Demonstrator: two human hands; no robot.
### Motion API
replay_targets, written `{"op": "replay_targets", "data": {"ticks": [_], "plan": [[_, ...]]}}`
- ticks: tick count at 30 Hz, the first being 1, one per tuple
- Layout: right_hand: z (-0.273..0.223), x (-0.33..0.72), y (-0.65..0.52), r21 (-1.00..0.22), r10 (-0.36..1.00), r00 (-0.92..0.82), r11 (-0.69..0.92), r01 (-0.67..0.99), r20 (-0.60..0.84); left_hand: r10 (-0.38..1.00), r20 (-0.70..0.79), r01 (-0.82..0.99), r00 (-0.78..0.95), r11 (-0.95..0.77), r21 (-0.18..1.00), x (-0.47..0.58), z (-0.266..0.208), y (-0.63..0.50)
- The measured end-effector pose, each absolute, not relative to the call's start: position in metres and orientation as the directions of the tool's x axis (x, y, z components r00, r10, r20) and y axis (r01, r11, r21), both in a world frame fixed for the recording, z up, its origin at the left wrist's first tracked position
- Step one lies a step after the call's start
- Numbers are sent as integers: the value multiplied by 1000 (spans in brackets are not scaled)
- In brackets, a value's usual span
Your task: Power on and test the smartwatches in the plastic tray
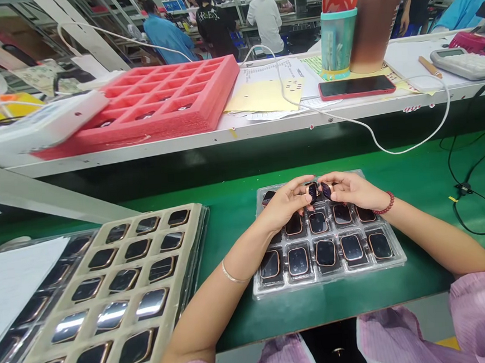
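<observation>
Both of my hands are raised over the back row of a clear plastic tray (329, 272) filled with dark, gold-rimmed watch cases. Between its thumb and fingers my left hand (288, 200) pinches one watch case (312, 191). A second watch case (326, 190) is pinched the same way in my right hand (350, 188). The two held pieces are tilted and close side by side. Lying in the tray's pockets are more watch cases, such as one in the front row (326, 252). My hands partly hide the back row.
A cream tray of watch cases (121, 294) stands at left, beside a white sheet (21, 283) over another tray. On the shelf ahead are a red foam tray (218, 88), a phone (356, 87) and cups (338, 42). A white cable (373, 132) droops over its edge. People sit beyond.
</observation>
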State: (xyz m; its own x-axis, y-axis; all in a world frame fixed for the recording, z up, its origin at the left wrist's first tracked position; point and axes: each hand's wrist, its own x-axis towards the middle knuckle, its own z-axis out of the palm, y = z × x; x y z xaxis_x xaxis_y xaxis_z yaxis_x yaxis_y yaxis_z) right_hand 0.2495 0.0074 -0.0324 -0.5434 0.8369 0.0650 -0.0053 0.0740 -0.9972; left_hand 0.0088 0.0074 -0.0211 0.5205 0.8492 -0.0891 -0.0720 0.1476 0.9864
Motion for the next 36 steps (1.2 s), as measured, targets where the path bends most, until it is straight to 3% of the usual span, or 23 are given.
{"op": "replay_targets", "data": {"ticks": [24,36], "plan": [[-32,248,7,-990,835,-542,133,38,92,851,-104,-56,515,154,986,9,-19,6],[-25,246,6,-1000,874,-486,-1,-21,9,897,-165,-115,410,230,966,12,-17,5]]}}
